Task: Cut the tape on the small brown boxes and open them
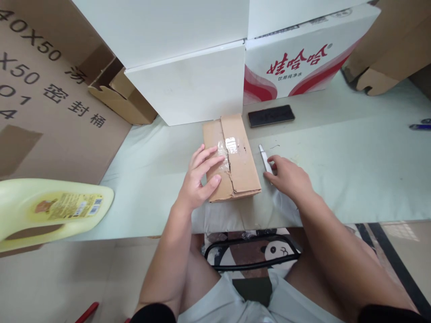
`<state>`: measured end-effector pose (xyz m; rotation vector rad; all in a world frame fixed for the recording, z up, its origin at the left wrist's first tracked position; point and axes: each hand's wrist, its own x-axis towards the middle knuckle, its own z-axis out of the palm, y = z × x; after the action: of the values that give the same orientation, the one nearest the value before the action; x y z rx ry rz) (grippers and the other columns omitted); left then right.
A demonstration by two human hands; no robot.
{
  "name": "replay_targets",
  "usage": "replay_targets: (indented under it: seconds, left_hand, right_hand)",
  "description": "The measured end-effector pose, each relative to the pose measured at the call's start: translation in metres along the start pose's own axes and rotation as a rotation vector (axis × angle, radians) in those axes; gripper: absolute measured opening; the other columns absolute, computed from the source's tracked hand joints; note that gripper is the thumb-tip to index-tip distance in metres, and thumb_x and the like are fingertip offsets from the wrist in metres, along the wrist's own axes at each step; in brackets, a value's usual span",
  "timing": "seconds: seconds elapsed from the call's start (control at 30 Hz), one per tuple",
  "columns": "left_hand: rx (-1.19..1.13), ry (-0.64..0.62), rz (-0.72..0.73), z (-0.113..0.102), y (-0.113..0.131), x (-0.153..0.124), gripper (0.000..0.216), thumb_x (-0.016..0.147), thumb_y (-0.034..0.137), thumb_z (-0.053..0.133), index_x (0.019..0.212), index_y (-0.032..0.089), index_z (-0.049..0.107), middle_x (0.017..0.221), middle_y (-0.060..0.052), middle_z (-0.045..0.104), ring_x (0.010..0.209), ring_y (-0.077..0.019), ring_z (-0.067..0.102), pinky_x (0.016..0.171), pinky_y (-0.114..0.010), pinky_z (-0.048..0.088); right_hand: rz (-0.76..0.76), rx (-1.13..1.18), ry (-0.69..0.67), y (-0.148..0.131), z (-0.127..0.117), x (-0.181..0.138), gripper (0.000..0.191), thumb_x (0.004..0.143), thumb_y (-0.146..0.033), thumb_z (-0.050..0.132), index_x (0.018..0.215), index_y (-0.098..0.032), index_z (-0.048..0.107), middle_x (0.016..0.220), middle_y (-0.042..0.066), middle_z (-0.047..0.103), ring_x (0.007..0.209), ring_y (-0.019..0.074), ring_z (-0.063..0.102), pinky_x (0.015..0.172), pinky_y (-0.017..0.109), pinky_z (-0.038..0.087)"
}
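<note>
A small brown cardboard box (244, 168) lies on the cloth-covered table, its top flaps closed along a ragged seam with clear tape across the middle. My left hand (202, 177) rests on the box's left side, fingers spread over the flap and tape, gripping nothing. Just right of the box is a slim silver-white utility knife (265, 158), lying with its narrow tip pointing away from me. Thumb and fingers of my right hand (286, 176) pinch its near end, which they partly hide.
A dark phone (271, 116) lies beyond the knife. White cartons (191, 85) and a red-printed white carton (303, 67) stand along the back. At left are a large brown carton (50, 112) and a pale yellow bottle (67, 208). A blue item (420, 127) is at far right.
</note>
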<state>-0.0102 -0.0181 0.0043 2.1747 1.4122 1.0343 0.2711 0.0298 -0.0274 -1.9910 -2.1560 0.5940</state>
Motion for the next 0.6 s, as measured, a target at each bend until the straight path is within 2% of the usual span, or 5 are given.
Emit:
replay_targets:
  seconds: [0.1, 0.2, 0.37, 0.43, 0.6]
  left_hand:
    - [-0.001, 0.004, 0.006, 0.000, 0.000, 0.000, 0.049, 0.100, 0.060, 0.048, 0.135, 0.030, 0.066, 0.153, -0.007, 0.057, 0.155, -0.0312, 0.036, 0.129, -0.060, 0.028]
    - [-0.006, 0.014, 0.010, 0.001, 0.000, 0.000, 0.048, 0.100, 0.059, 0.049, 0.134, 0.030, 0.066, 0.152, -0.007, 0.057, 0.155, -0.0314, 0.037, 0.129, -0.060, 0.029]
    - [-0.007, 0.008, 0.001, 0.001, 0.000, -0.001, 0.048, 0.100, 0.059, 0.049, 0.135, 0.030, 0.066, 0.153, -0.007, 0.057, 0.155, -0.0321, 0.035, 0.129, -0.061, 0.028]
    - [-0.003, -0.003, -0.007, 0.001, 0.000, -0.001, 0.048, 0.100, 0.059, 0.049, 0.135, 0.030, 0.066, 0.154, -0.007, 0.056, 0.156, -0.0323, 0.034, 0.129, -0.060, 0.028]
    - [0.007, -0.007, 0.006, 0.000, -0.001, -0.001, 0.047, 0.101, 0.057, 0.049, 0.136, 0.030, 0.065, 0.154, -0.007, 0.055, 0.156, -0.0323, 0.035, 0.129, -0.060, 0.029]
  right_hand:
    - [0.010, -0.004, -0.055, -0.001, -0.001, 0.000, 0.039, 0.085, -0.029, 0.056, 0.123, -0.025, 0.064, 0.100, 0.008, 0.077, 0.081, 0.0278, 0.069, 0.056, 0.033, 0.036]
    - [0.021, 0.118, -0.054, -0.004, -0.005, 0.000, 0.048, 0.082, -0.026, 0.056, 0.130, -0.024, 0.059, 0.090, 0.006, 0.075, 0.079, 0.0277, 0.068, 0.061, 0.035, 0.040]
    - [0.030, 0.728, -0.022, -0.008, -0.007, 0.001, 0.050, 0.079, -0.026, 0.051, 0.129, -0.025, 0.053, 0.088, 0.001, 0.071, 0.062, 0.0182, 0.064, 0.060, 0.033, 0.048]
    - [0.017, 0.888, -0.022, -0.010, -0.006, 0.002, 0.052, 0.078, -0.025, 0.049, 0.129, -0.025, 0.049, 0.086, 0.000, 0.069, 0.060, 0.0175, 0.064, 0.057, 0.032, 0.048]
    - [-0.014, 0.896, 0.045, -0.009, -0.003, 0.002, 0.054, 0.075, -0.022, 0.049, 0.128, -0.025, 0.049, 0.083, -0.001, 0.069, 0.064, 0.0176, 0.066, 0.057, 0.031, 0.048]
